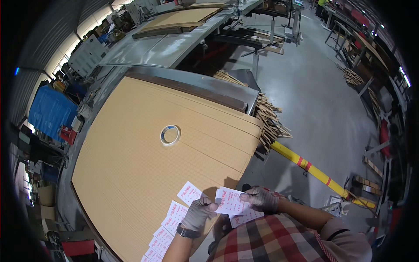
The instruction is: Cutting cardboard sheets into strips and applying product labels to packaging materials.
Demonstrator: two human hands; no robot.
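Observation:
In grey work gloves, both of my hands meet above the near edge of a large cardboard sheet [126, 161]. My right hand [263, 199] is closed on several white paper slips with red print [229, 201], fanned so that another shows below. My left hand [199, 215], with a dark watch at the wrist, pinches at the left edge of the top slip. Loose on the cardboard lies a single slip [189, 193], just beyond the left hand. Beside the left forearm, a row of overlapping slips [162, 236] runs toward the lower edge.
A roll of clear tape [170, 135] rests mid-sheet. Beyond it is a metal-topped bench [144, 52] with another cardboard-topped panel [179, 19]. Wood strips [270, 118] and a yellow bar with red bands [305, 163] are on the right. A blue cover [52, 111] stands left.

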